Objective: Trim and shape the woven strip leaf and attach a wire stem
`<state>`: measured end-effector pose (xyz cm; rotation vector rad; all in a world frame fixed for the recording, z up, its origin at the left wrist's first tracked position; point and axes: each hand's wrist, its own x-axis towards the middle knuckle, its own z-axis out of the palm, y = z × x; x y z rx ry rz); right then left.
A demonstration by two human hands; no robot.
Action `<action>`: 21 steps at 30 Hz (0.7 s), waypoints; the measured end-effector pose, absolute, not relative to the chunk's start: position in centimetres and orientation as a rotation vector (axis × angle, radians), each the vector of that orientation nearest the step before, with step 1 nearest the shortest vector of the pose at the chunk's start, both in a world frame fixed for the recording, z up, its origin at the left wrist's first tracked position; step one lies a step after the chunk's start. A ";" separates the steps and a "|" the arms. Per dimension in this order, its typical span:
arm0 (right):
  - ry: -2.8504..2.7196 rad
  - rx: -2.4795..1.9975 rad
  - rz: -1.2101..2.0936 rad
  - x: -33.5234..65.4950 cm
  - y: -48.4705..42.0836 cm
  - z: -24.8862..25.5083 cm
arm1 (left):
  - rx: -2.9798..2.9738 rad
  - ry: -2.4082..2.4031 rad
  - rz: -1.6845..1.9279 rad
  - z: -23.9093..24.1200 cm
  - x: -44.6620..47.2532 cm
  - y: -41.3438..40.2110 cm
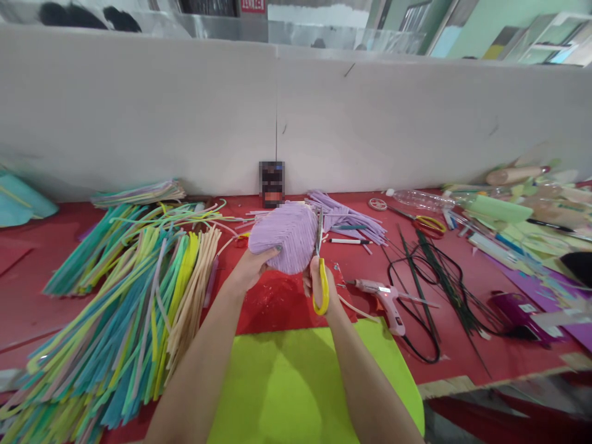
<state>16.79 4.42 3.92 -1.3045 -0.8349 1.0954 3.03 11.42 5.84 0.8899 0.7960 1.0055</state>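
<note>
While left hand (255,265) pinches lilac leaf-shaped piece (289,237), right hand (316,277) grips scissors (324,287) along its edge; a slip could cut too deep

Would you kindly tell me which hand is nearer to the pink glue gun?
Right: the right hand is just left of the glue gun, the left hand farther left.

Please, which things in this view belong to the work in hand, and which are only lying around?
In the job:
lilac leaf-shaped piece, in the left hand
yellow-handled scissors, in the right hand, blades at its edge
lilac strips, probably: same colour

Apparently just lying about:
pink glue gun
other scissors
clear plastic bottle
white pen
multicoloured strips
</note>
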 end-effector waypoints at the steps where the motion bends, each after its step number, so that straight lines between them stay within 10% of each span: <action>1: -0.866 -1.285 1.101 16.8 4.5 3.8 | 0.889 0.800 1.007 5.8 2.9 11.5; 21: -0.950 -1.275 1.104 17.2 4.8 3.3 | 0.912 0.824 0.997 5.9 2.4 11.6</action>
